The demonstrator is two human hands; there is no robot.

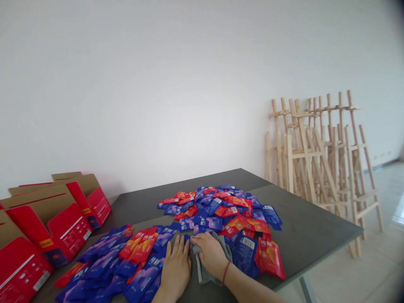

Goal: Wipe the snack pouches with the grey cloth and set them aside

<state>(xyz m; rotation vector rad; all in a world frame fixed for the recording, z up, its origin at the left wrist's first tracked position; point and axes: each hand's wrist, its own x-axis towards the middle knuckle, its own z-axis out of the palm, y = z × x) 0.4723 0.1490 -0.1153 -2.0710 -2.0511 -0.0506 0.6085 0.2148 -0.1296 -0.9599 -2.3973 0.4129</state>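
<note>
Both hands are low in the middle of the head view. My left hand (177,265) lies flat, fingers apart, on the edge of a pile of blue and red packets (147,248). Beside it, my right hand (212,254), with a thin red band at the wrist, presses on a grey cloth (205,275) with its fingers bent over it. The cloth rests on the dark table (303,231). Just beyond the hands spreads a second pile of blue and red packets (214,208); some of them reach the cloth's right side.
Open red cardboard boxes (67,231) stand along the table's left side. Behind the table is a white wall (158,92). Wooden easels (306,155) lean at the right, beyond the table's edge, on a pale floor (378,252).
</note>
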